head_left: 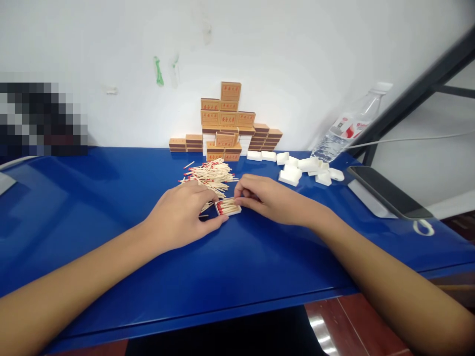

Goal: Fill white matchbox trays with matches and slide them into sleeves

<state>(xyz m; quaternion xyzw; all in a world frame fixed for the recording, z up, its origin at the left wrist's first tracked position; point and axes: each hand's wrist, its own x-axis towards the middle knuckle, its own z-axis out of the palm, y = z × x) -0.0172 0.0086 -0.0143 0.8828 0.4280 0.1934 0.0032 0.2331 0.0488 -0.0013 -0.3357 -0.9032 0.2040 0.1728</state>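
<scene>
A small white matchbox tray (pixel 228 207) filled with red-tipped matches lies on the blue table (pixel 111 207). My left hand (pixel 183 215) rests beside it, thumb against its near left edge and fingers curled over loose matches. My right hand (pixel 265 198) meets the tray from the right, fingertips pinched at its far right corner. Just behind the hands lies a heap of loose matches (pixel 210 175).
Brown matchbox sleeves (pixel 226 123) are stacked against the white wall. Several empty white trays (pixel 302 168) lie to the right, near a plastic water bottle (pixel 347 129) and a dark phone (pixel 388 190). A black slanted bar (pixel 419 89) crosses the right side.
</scene>
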